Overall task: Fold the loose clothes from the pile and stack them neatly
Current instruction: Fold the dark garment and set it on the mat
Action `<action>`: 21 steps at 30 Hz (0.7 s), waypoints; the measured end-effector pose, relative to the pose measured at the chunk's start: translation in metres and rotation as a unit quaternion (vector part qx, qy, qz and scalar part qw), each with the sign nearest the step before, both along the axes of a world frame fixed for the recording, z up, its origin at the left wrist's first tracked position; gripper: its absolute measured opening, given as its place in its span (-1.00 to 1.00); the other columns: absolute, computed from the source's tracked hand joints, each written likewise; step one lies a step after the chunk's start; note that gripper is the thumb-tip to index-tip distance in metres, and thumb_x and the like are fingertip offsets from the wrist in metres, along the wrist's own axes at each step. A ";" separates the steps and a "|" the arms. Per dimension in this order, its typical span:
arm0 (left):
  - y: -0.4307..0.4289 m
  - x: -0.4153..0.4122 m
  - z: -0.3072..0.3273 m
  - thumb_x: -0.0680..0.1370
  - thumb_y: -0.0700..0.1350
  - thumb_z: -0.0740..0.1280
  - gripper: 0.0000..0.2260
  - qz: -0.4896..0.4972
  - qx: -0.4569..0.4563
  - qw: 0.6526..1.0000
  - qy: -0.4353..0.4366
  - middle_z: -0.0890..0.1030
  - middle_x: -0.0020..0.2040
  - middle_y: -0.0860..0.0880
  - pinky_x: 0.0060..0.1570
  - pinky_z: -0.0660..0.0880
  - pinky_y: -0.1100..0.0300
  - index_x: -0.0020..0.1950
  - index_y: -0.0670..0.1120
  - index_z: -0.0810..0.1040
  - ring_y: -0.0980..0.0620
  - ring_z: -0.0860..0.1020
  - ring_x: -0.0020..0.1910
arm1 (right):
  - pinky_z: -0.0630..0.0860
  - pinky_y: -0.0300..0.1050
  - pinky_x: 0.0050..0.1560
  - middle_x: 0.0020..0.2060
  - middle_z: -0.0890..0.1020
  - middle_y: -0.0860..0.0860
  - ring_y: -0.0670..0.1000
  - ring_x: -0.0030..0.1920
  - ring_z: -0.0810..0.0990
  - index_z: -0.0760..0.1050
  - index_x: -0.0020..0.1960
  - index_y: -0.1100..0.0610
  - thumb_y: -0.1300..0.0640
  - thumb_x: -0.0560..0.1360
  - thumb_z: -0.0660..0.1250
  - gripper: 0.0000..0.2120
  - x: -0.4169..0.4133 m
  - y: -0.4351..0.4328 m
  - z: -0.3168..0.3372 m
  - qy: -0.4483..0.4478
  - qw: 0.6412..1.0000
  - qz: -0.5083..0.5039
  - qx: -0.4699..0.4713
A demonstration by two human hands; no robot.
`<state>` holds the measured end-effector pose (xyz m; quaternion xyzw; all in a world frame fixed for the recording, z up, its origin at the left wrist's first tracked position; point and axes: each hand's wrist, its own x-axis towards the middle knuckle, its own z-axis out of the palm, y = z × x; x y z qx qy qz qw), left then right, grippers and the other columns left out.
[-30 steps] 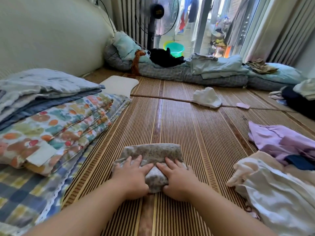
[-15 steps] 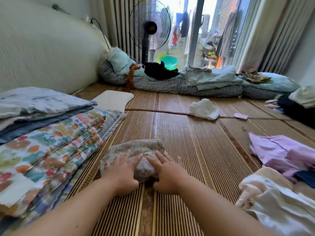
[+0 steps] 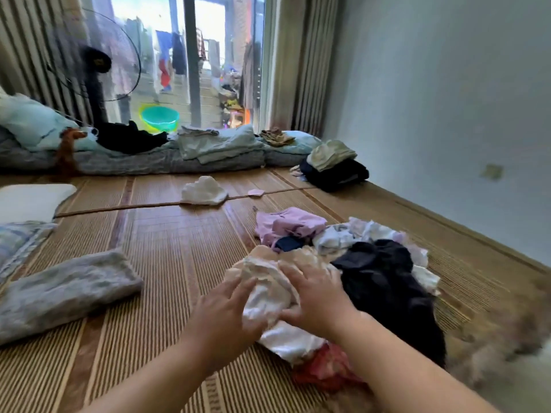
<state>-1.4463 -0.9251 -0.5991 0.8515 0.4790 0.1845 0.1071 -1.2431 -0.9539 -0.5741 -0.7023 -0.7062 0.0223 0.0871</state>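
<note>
Both hands are out over a pile of loose clothes [image 3: 351,263] lying toward the right edge of the striped woven bamboo floor mat [image 3: 185,251]. The left hand [image 3: 226,314] and right hand [image 3: 316,296] lie with fingers spread and fairly straight on a crumpled cream-white cloth garment [image 3: 268,293] at the pile's near left side, touching it rather than clenching; motion blur hides the thumbs. Just right of it sits a rumpled black garment [image 3: 387,281], beyond it a lilac garment [image 3: 289,225], and beneath its near end a red piece [image 3: 325,368]. A folded mottled grey garment [image 3: 65,287] lies flat near the mat's left edge, well apart from the pile.
</note>
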 end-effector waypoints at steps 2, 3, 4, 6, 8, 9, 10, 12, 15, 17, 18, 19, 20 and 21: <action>-0.008 0.045 0.002 0.38 0.40 0.13 -0.25 -0.030 -0.009 0.999 0.014 0.15 0.54 0.09 0.46 0.12 -0.02 0.53 0.22 0.07 0.03 0.12 0.51 | -0.07 0.31 0.43 0.55 0.02 -0.08 0.06 0.53 0.00 -0.13 0.50 -0.27 -0.27 0.40 0.31 -0.16 0.046 -0.020 0.000 0.003 0.998 -0.059 -0.013; -0.009 0.065 0.001 0.39 0.38 0.15 -0.26 -0.041 -0.010 0.999 0.031 0.14 0.55 0.08 0.47 0.11 -0.04 0.53 0.22 0.04 0.02 0.10 0.51 | -0.06 0.32 0.43 0.55 0.02 -0.06 0.07 0.54 -0.01 -0.13 0.50 -0.27 -0.26 0.42 0.29 -0.18 0.067 -0.027 -0.001 0.003 0.996 -0.088 -0.018; -0.010 0.085 0.001 0.41 0.35 0.18 -0.26 -0.052 -0.009 0.998 0.046 0.12 0.55 0.06 0.47 0.11 -0.04 0.53 0.22 0.02 0.00 0.10 0.51 | -0.04 0.31 0.43 0.55 0.01 -0.04 0.07 0.54 -0.03 -0.11 0.51 -0.24 -0.26 0.43 0.28 -0.19 0.088 -0.033 -0.003 0.001 0.993 -0.115 -0.022; -0.008 0.120 0.000 0.43 0.30 0.21 -0.27 -0.073 -0.009 0.994 0.076 0.10 0.56 0.02 0.45 0.13 -0.03 0.54 0.21 0.00 -0.04 0.11 0.51 | 0.00 0.28 0.44 0.56 -0.02 -0.01 0.10 0.54 -0.06 -0.09 0.54 -0.19 -0.25 0.43 0.29 -0.18 0.123 -0.039 -0.009 0.001 0.985 -0.172 -0.028; -0.004 0.153 -0.004 0.43 0.27 0.20 -0.28 -0.087 -0.020 0.992 0.090 0.10 0.56 0.00 0.44 0.15 -0.05 0.53 0.21 0.01 -0.07 0.12 0.51 | 0.09 0.22 0.44 0.56 -0.04 0.03 0.15 0.54 -0.05 -0.09 0.55 -0.17 -0.24 0.40 0.33 -0.12 0.153 -0.041 -0.016 -0.004 0.974 -0.223 -0.036; -0.002 0.167 -0.007 0.42 0.25 0.19 -0.29 -0.092 -0.029 0.991 0.095 0.10 0.56 0.00 0.43 0.15 -0.07 0.53 0.21 0.01 -0.08 0.12 0.51 | 0.13 0.19 0.43 0.56 -0.05 0.05 0.17 0.53 -0.02 -0.09 0.55 -0.16 -0.26 0.37 0.35 -0.09 0.165 -0.041 -0.021 -0.006 0.968 -0.247 -0.050; 0.000 0.180 -0.009 0.42 0.24 0.19 -0.29 -0.096 -0.039 0.989 0.104 0.09 0.56 0.01 0.42 0.14 -0.09 0.53 0.21 0.01 -0.09 0.11 0.51 | 0.17 0.15 0.41 0.55 -0.04 0.08 0.18 0.52 0.03 -0.08 0.55 -0.16 -0.27 0.35 0.36 -0.08 0.175 -0.039 -0.025 0.000 0.961 -0.269 -0.069; 0.003 0.201 -0.014 0.42 0.22 0.20 -0.28 -0.102 -0.059 0.985 0.123 0.04 0.57 0.05 0.41 0.11 -0.14 0.52 0.23 -0.01 -0.09 0.07 0.52 | 0.27 0.06 0.38 0.48 0.19 0.14 0.20 0.44 0.24 0.16 0.49 -0.10 -0.21 0.38 0.33 -0.26 0.191 -0.036 -0.034 0.015 0.955 -0.282 -0.089; 0.008 0.216 -0.018 0.40 0.20 0.23 -0.25 -0.105 -0.075 0.982 0.137 -0.01 0.57 0.08 0.41 0.11 -0.20 0.52 0.25 -0.05 -0.06 0.04 0.53 | 0.43 -0.05 0.03 0.07 0.56 0.09 0.18 0.15 0.53 0.44 -0.02 0.03 0.06 0.43 0.21 -0.85 0.200 -0.031 -0.037 0.032 0.970 -0.242 -0.021; 0.011 0.216 -0.015 0.38 0.20 0.25 -0.21 -0.104 -0.080 0.984 0.123 -0.01 0.58 0.07 0.42 0.14 -0.18 0.51 0.26 -0.09 -0.08 0.06 0.53 | 0.38 -0.07 -0.11 -0.03 0.60 0.10 0.18 0.05 0.56 0.48 -0.04 0.05 0.12 0.42 0.23 -0.86 0.198 -0.028 -0.025 0.097 0.966 -0.233 0.049; 0.013 0.213 -0.010 0.37 0.21 0.26 -0.19 -0.099 -0.084 0.986 0.108 0.00 0.58 0.06 0.42 0.18 -0.16 0.52 0.25 -0.10 -0.08 0.07 0.52 | 0.36 -0.08 -0.14 -0.07 0.62 0.11 0.18 0.02 0.57 0.52 0.00 0.06 0.13 0.41 0.25 -0.82 0.194 -0.025 -0.013 0.130 0.961 -0.226 0.089; 0.014 0.208 -0.004 0.36 0.23 0.27 -0.17 -0.091 -0.088 0.988 0.089 0.03 0.57 0.05 0.41 0.22 -0.13 0.53 0.23 -0.09 -0.09 0.09 0.52 | 0.38 -0.08 -0.15 -0.12 0.63 0.12 0.17 -0.03 0.56 0.55 -0.01 0.08 0.14 0.40 0.28 -0.81 0.187 -0.023 0.003 0.167 0.954 -0.212 0.126; 0.015 0.203 0.003 0.35 0.24 0.30 -0.14 -0.082 -0.099 0.990 0.059 0.07 0.56 0.03 0.40 0.25 -0.09 0.54 0.20 -0.08 -0.08 0.12 0.51 | 0.41 -0.08 -0.13 -0.20 0.61 0.10 0.14 -0.08 0.55 0.57 -0.03 0.10 0.14 0.38 0.29 -0.81 0.180 -0.022 0.021 0.212 0.946 -0.194 0.148; 0.017 0.195 0.012 0.35 0.24 0.35 -0.11 -0.075 -0.118 0.990 0.013 0.11 0.54 0.02 0.39 0.27 -0.04 0.55 0.17 -0.06 -0.07 0.15 0.50 | 0.44 -0.09 -0.14 -0.27 0.59 0.06 0.09 -0.15 0.55 0.58 -0.07 0.10 0.11 0.34 0.28 -0.80 0.170 -0.021 0.042 0.259 0.939 -0.167 0.156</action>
